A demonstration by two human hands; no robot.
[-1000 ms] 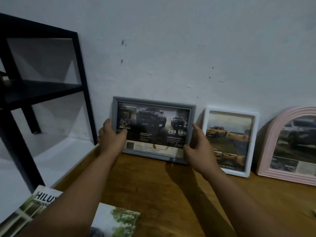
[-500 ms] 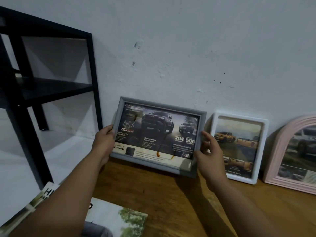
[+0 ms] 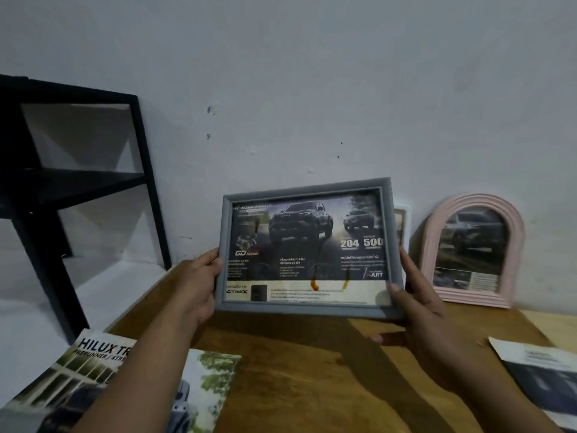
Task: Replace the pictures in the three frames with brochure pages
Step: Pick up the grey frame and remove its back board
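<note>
Against the pale, scuffed wall (image 3: 312,73) a black metal shelf unit (image 3: 78,182) stands at the left, and a brown wooden tabletop (image 3: 312,370) fills the lower part of the view. Both forearms reach forward from the bottom edge, rising over the wood toward the middle. Between them hangs a grey rectangular picture frame (image 3: 307,312), held clear of the tabletop and tilted slightly, its face toward the camera; it contains a dark brochure page showing pickup trucks and the figures 204 and 500. The left hand (image 3: 195,285) grips the frame's left edge, fingers curled round the side with the tips on the front border. The right hand (image 3: 418,307) clamps the lower right corner, thumb pressed on the front and fingers wrapped behind the right edge.

A glossy truck brochure with the word HILUX on its cover (image 3: 103,385) lies flat at the lower left, partly under the left forearm. A pink arched picture frame (image 3: 474,251) leans upright against the wall at the right, with a page showing a vehicle inside. A loose printed page (image 3: 543,376) lies at the right edge of the tabletop. A white rectangular picture frame (image 3: 404,223) stands by the wall, only a thin strip of it visible behind the grey frame.
</note>
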